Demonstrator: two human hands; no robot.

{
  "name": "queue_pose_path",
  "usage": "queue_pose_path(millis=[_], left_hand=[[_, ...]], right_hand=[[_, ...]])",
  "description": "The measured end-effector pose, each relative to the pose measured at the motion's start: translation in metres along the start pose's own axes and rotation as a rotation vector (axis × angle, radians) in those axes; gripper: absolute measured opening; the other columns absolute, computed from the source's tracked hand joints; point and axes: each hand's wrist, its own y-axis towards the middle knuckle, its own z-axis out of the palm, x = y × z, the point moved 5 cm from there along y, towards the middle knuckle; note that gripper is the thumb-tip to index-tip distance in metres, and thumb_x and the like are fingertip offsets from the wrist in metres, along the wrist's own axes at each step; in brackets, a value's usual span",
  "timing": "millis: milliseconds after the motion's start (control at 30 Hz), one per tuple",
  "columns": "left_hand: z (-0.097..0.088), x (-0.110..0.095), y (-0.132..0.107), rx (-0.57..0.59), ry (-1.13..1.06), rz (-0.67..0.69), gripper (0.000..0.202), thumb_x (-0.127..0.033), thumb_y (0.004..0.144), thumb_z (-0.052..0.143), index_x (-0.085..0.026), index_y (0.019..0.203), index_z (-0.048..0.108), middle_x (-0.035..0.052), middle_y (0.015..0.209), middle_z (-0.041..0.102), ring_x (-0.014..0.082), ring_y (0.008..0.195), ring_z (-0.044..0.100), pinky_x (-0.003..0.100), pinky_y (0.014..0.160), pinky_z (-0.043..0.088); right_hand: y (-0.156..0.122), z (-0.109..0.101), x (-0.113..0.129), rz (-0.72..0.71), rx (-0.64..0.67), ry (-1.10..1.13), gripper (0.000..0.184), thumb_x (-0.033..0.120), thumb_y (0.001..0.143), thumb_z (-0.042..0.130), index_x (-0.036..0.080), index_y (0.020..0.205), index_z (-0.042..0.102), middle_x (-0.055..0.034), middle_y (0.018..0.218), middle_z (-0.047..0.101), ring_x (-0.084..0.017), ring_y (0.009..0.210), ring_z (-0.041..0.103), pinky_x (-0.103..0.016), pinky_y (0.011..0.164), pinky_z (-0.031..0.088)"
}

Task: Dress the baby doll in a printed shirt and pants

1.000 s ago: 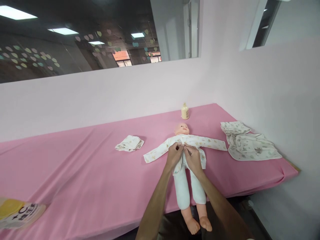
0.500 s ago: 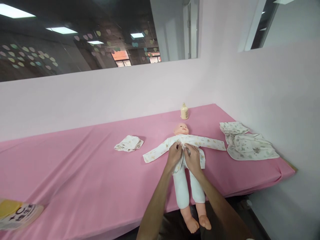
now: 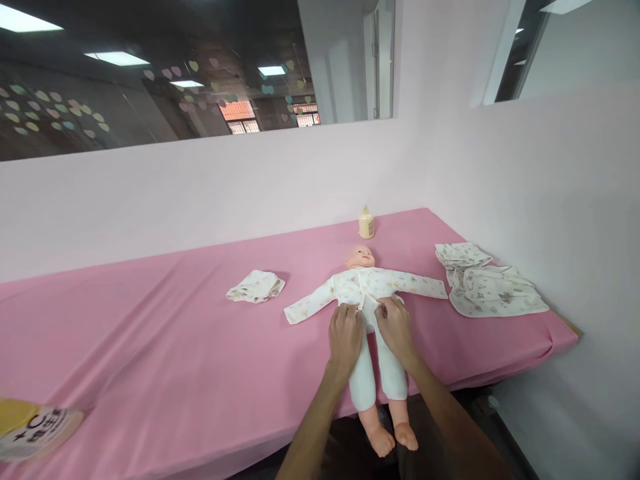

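Note:
A baby doll (image 3: 361, 256) lies on its back with its feet toward me. It wears a white printed baby shirt (image 3: 350, 285), sleeves spread wide, and its legs look white down to the shins. My left hand (image 3: 346, 333) is closed on the lower front of the shirt, on the left side of the opening. Opposite it, my right hand (image 3: 395, 325) has its fingers curled on the other front edge of the shirt. Between the hands the front hangs apart at the belly, while higher up the two sides meet at the chest. The fingertips are partly hidden.
A pink sheet (image 3: 175, 347) covers the table. Behind the doll's head stands a cream pump bottle (image 3: 367, 223). Folded white cloth (image 3: 256, 287) lies left, and printed baby clothes (image 3: 495, 290) lie right. A yellow-and-white package (image 3: 37, 430) sits at the near left.
Both hands have moved down the shirt from the chest to the belly and spread slightly apart. More of the upper shirt front now shows. The view has shifted slightly.

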Motion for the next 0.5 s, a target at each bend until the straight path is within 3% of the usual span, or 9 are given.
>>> queue_pose_path(millis=[233, 500], left_hand=[[-0.0032, 0.0106, 0.0084, 0.0, 0.008, -0.04, 0.025, -0.02, 0.096, 0.038, -0.018, 0.103, 0.063, 0.009, 0.092, 0.07, 0.0247, 0.084, 0.064, 0.036, 0.07, 0.047], [-0.0023, 0.0032, 0.0059, -0.021, 0.068, 0.049, 0.028, -0.019, 0.096, 0.039, -0.018, 0.109, 0.064, 0.009, 0.095, 0.07, 0.0223, 0.086, 0.064, 0.034, 0.072, 0.048]], right_hand=[[-0.0022, 0.0002, 0.0029, -0.03, 0.005, 0.02, 0.022, 0.018, 0.086, 0.044, 0.019, 0.081, 0.065, -0.0073, 0.082, 0.065, -0.023, 0.084, 0.056, -0.035, 0.08, 0.04], [-0.0093, -0.006, 0.0064, 0.117, -0.002, 0.26, 0.021, 0.027, 0.087, 0.046, 0.019, 0.086, 0.065, -0.0065, 0.088, 0.07, -0.022, 0.085, 0.061, -0.036, 0.08, 0.043]])
